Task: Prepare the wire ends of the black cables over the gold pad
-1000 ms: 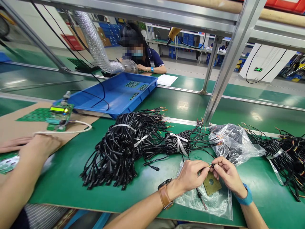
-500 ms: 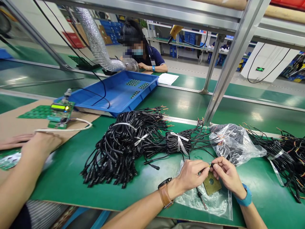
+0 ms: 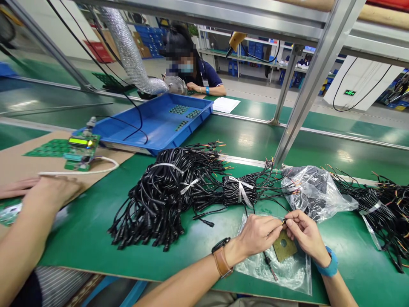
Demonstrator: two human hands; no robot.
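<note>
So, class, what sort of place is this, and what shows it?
Probably an electronics assembly workshop: bundled black cables lie on the green bench, and a circuit board with a lit display sits near a blue tray.

view shifted slightly; long blue plastic tray [image 3: 153, 123] sits a little higher and further right. at far left, co-worker's bare nearer hand [image 3: 55, 191] moved further left; thin white sheathed cable [image 3: 96, 172] moved left too. person's bare left hand [image 3: 260, 232]: fingertips slightly nearer bare right hand [image 3: 303, 235], less of short yellow wire [image 3: 283, 221] showing between.
</note>
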